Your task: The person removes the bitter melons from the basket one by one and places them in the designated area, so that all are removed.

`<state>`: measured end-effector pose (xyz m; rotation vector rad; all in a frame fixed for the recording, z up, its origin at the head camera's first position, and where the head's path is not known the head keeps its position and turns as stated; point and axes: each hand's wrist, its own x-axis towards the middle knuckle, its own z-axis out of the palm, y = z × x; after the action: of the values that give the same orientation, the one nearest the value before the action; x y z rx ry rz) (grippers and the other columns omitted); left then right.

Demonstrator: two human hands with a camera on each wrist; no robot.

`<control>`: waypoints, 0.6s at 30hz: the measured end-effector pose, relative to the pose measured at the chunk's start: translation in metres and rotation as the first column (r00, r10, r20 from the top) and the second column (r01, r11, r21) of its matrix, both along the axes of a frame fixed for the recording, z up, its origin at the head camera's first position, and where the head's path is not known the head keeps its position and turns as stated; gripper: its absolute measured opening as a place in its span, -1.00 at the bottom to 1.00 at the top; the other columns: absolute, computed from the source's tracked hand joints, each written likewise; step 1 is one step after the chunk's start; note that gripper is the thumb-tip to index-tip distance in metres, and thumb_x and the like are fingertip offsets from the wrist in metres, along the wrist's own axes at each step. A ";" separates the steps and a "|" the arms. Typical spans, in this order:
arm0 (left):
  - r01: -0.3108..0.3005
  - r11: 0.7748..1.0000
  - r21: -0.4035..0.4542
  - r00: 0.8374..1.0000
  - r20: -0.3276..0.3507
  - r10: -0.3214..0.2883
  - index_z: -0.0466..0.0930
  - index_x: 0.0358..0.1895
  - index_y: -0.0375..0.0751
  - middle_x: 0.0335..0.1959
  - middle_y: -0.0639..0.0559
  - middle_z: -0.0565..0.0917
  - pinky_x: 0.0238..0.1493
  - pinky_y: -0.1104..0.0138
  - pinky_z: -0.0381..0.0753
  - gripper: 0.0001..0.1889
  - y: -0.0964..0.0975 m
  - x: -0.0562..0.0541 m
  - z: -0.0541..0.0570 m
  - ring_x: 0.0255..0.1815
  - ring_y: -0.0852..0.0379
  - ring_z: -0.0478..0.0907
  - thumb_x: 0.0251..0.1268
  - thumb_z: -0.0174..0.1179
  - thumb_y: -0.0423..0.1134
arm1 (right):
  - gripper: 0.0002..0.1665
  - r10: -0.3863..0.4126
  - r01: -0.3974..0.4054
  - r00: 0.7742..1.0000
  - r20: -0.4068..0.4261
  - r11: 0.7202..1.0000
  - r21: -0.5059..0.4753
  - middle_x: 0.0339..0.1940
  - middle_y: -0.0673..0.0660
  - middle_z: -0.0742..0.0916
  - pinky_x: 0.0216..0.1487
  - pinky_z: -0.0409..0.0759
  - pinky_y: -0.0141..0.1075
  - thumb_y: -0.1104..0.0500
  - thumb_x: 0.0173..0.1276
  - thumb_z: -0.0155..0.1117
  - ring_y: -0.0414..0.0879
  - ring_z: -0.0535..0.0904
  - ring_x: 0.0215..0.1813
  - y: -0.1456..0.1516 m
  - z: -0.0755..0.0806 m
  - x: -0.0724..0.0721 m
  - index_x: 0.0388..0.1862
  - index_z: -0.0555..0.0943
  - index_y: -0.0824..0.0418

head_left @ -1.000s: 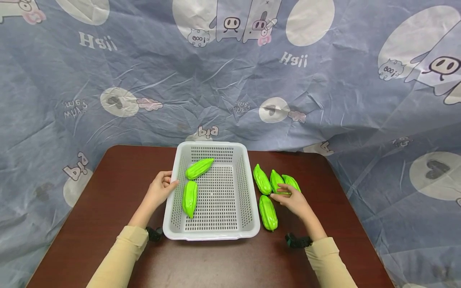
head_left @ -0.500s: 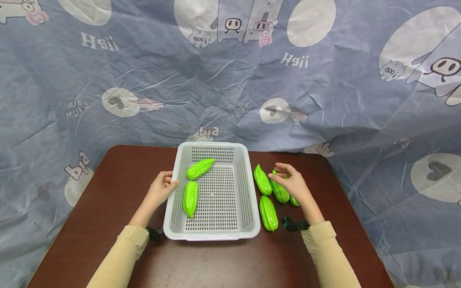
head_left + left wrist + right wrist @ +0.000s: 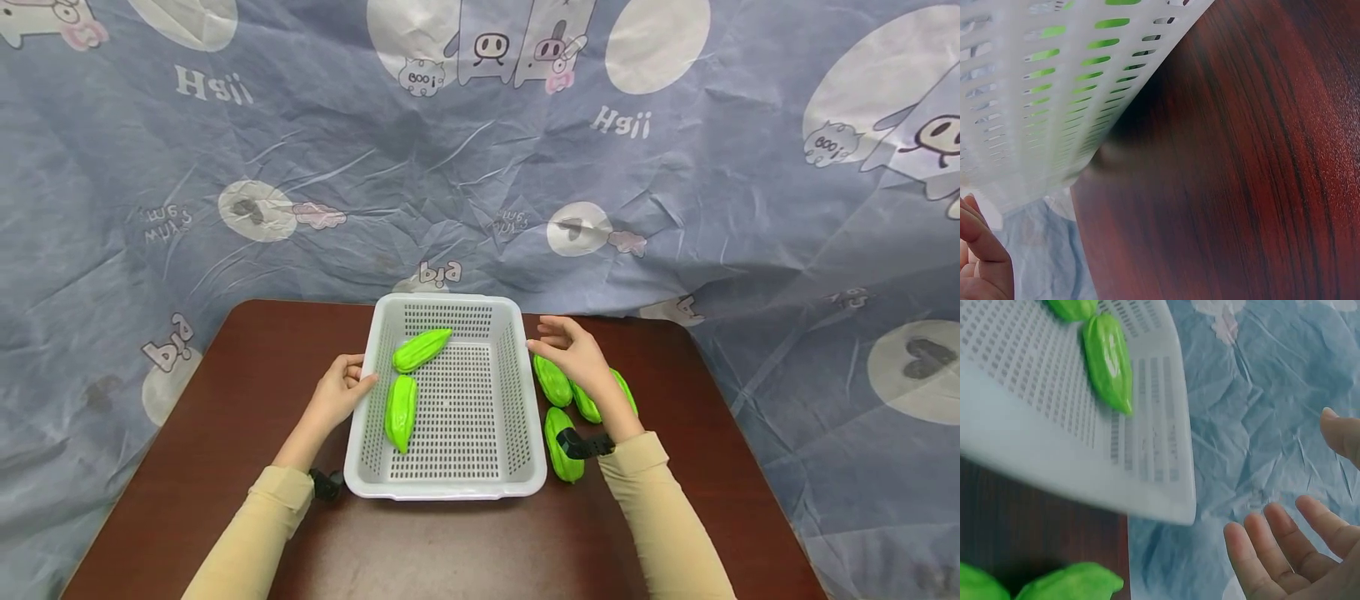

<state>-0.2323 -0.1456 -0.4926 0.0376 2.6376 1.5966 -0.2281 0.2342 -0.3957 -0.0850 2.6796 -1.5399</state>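
Observation:
A light grey perforated plastic basket (image 3: 444, 492) sits mid-table with two green ridged bitter melons inside, the upper melon (image 3: 422, 350) slanted and the lower melon (image 3: 401, 413) nearly lengthwise. My left hand (image 3: 339, 393) holds the basket's left rim between thumb and fingers. Over the basket's right rim, my right hand (image 3: 576, 357) hovers with nothing in it, thumb and fingers spread in the right wrist view. Beneath that hand and arm lie several more bitter melons: one melon (image 3: 552, 385) by the rim, a second (image 3: 587, 406) partly covered, another (image 3: 561, 457) under the wrist strap.
The dark red-brown wooden table (image 3: 435, 550) carries everything. A wrinkled blue cloth with cartoon prints (image 3: 450, 167) hangs behind and around it. Each wrist wears a black strap with a camera, the right strap (image 3: 588, 444) passing over a melon.
My right hand has moved from the melons on the right, first away from me, then left to the basket's right rim. The left hand and the melons in the basket have stayed put.

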 end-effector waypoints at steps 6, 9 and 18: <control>0.002 1.000 -0.003 1.000 0.003 -0.002 0.28 0.34 -0.39 -0.10 -0.25 0.58 -0.27 0.33 0.65 -0.45 0.000 0.000 -0.001 -0.29 0.11 0.59 0.40 0.22 -0.24 | -0.23 0.040 -0.040 0.999 0.001 0.999 0.022 0.35 0.17 0.55 0.28 0.48 0.05 -0.08 0.33 0.36 0.10 0.50 0.33 -0.029 0.001 -0.008 0.44 0.36 0.12; 0.002 1.000 -0.001 1.000 0.010 -0.002 0.29 0.34 -0.38 -0.09 -0.24 0.58 -0.25 0.31 0.65 -0.45 0.001 -0.001 -0.001 -0.27 0.09 0.59 0.39 0.22 -0.24 | -0.25 0.050 -0.050 0.999 0.018 0.999 0.017 0.34 0.13 0.56 0.25 0.52 0.02 -0.08 0.32 0.36 0.07 0.51 0.32 -0.043 0.000 -0.012 0.43 0.38 0.08; -0.003 1.000 0.000 1.000 0.011 0.003 0.29 0.34 -0.38 -0.09 -0.23 0.56 -0.23 0.30 0.63 -0.45 0.000 -0.002 0.000 -0.26 0.08 0.57 0.40 0.22 -0.24 | -0.24 0.108 -0.107 0.993 0.048 0.994 -0.021 0.35 0.11 0.55 0.19 0.57 0.01 -0.08 0.28 0.39 0.06 0.53 0.31 -0.089 -0.007 -0.021 0.41 0.41 0.10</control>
<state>-0.2340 -0.1455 -0.4926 0.0245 2.6307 1.5927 -0.2493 0.1455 -0.4032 -0.1860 2.5777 -1.5154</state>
